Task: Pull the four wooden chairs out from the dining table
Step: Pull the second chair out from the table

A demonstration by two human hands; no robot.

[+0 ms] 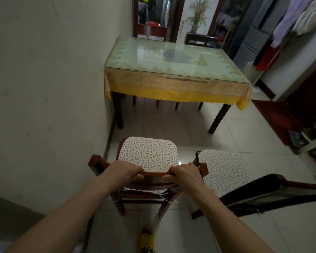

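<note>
A: Where do we have the chair [147, 154] now?

B: Clear of the dining table [173, 83], near the wall, beside a second chair [224, 168] on our right that also stands out on the floor. Our left hand [125, 171] and right hand [185, 172] are both clamped over its top rail [154, 175], set apart.

A: How will it handle?

B: Solid wood, so stiff and fairly heavy, we judge; the rail is the sound hold. The tiles look glossy, so the legs should slide.

A: And the others?

B: One dark chair back [201, 39] shows beyond the tabletop; a fourth we can't make out surely.
</note>
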